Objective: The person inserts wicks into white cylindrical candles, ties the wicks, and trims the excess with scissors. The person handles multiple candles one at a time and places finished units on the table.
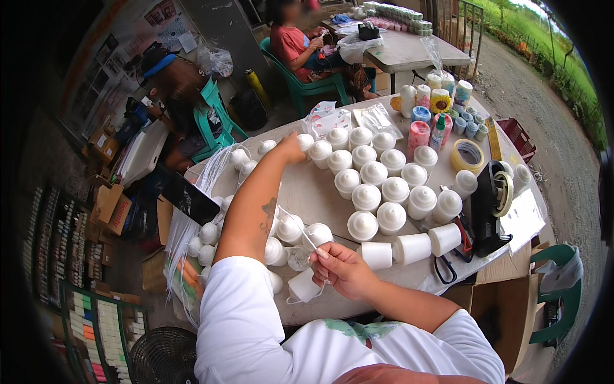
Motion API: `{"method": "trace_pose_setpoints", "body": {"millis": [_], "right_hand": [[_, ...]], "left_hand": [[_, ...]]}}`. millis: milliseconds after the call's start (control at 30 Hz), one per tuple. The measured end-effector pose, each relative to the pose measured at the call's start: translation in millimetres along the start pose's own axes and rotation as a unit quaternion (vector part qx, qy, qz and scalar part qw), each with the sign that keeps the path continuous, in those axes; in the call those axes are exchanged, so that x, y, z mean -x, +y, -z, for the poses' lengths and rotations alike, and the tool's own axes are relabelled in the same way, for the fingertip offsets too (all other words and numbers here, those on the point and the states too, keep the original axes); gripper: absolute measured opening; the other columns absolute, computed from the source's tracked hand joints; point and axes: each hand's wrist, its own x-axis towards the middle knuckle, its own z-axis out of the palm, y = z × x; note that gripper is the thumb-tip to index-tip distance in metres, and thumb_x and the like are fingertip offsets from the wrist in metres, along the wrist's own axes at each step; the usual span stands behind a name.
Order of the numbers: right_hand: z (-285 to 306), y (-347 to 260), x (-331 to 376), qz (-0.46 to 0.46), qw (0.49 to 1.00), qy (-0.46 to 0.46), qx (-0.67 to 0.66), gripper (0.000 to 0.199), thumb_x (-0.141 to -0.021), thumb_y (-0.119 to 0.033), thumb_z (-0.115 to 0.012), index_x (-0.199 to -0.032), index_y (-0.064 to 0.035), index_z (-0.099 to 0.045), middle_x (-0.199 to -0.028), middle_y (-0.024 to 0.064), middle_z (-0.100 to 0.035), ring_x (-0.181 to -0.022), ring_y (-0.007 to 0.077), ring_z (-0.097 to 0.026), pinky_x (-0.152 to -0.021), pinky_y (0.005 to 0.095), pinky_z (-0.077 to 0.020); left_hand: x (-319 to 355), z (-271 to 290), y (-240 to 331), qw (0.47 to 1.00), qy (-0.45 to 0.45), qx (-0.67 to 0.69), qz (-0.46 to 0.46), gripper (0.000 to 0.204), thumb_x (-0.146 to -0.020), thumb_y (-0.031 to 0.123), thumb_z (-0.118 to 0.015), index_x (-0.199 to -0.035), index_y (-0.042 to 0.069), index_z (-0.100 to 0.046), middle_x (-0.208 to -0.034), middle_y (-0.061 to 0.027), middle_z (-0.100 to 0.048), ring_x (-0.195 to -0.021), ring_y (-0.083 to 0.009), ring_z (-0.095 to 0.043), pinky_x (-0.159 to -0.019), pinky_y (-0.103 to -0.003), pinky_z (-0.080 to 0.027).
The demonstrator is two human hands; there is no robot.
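My right hand (343, 269) is closed in a pinch on a thin white cord (303, 229), low over the near part of the table. My left arm stretches far across the table. At its end my left hand (292, 149) is closed at a white dome-topped candle (305, 141), its fingertips partly hidden. Several more white candles (373, 173) stand in rows right of that hand. Near my right hand, a white cup-shaped piece (302, 285) lies tilted, and white cylinders (412, 248) lie on their sides. A bundle of long white cords (206, 171) spreads over the left edge.
At right are a black tape dispenser (487, 208), a roll of tape (467, 155), scissors (446, 269) and coloured candles (419, 136). A phone (190, 200) stands at left. Two people sit at other tables beyond. A fan (163, 355) and an open carton (505, 313) stand close by.
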Motion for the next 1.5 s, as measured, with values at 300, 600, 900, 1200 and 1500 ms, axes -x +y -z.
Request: {"method": "trace_pose_setpoints", "body": {"millis": [300, 600, 900, 1200, 1500], "right_hand": [[-7.2, -0.7, 3.1, 0.006, 1.000, 0.002, 0.031, 0.024, -0.098, -0.022, -0.053, -0.109, -0.0033, -0.063, -0.074, -0.0013, -0.052, -0.068, 0.0078, -0.048, -0.067, 0.0253, -0.0453], [-7.7, -1.7, 1.3, 0.075, 0.987, 0.001, 0.145, 0.014, -0.095, -0.014, -0.058, -0.100, -0.0023, -0.063, -0.071, -0.0008, -0.053, -0.060, 0.0085, -0.043, -0.054, 0.0239, -0.0358], [-88.8, 27.1, 31.3, 0.204, 0.845, 0.036, 0.492, 0.010, -0.092, -0.007, -0.061, -0.098, 0.0009, -0.064, -0.080, 0.0024, -0.059, -0.072, 0.0090, -0.055, -0.065, 0.0234, -0.0449], [-136.7, 36.4, 58.9, 0.340, 0.628, 0.008, 0.700, 0.012, -0.081, 0.003, -0.069, -0.092, -0.0013, -0.067, -0.080, 0.0084, -0.061, -0.067, 0.0166, -0.057, -0.060, 0.0265, -0.0450], [-133.2, 37.4, 61.8, 0.354, 0.626, 0.015, 0.695, 0.013, -0.080, 0.005, -0.068, -0.092, -0.0014, -0.066, -0.081, 0.0093, -0.061, -0.068, 0.0181, -0.058, -0.060, 0.0277, -0.0463]], "left_hand": [[37.1, 48.8, 1.0, 0.993, 0.112, 0.034, -0.025, 0.079, -0.059, 0.021, -0.082, -0.122, 0.002, -0.038, -0.106, -0.0239, -0.063, -0.101, -0.0380, -0.062, -0.084, -0.042, -0.052], [282.3, 97.5, -17.4, 0.918, 0.254, 0.242, -0.182, 0.068, -0.070, 0.015, -0.081, -0.124, 0.009, -0.040, -0.118, -0.0162, -0.056, -0.109, -0.0282, -0.059, -0.088, -0.039, -0.050], [423.8, 23.1, -43.6, 0.769, 0.293, 0.556, -0.116, 0.074, -0.071, -0.002, -0.076, -0.133, 0.007, -0.037, -0.126, -0.0099, -0.047, -0.113, -0.0204, -0.053, -0.093, -0.035, -0.048], [458.7, -6.4, -29.3, 0.841, 0.433, 0.308, -0.106, 0.069, -0.065, -0.004, -0.077, -0.128, 0.007, -0.051, -0.121, -0.0104, -0.048, -0.114, -0.0258, -0.052, -0.097, -0.036, -0.043], [467.5, -0.3, -27.3, 0.849, 0.449, 0.254, -0.114, 0.068, -0.064, -0.006, -0.075, -0.126, 0.009, -0.053, -0.121, -0.0118, -0.046, -0.112, -0.0288, -0.051, -0.096, -0.037, -0.043]]}}
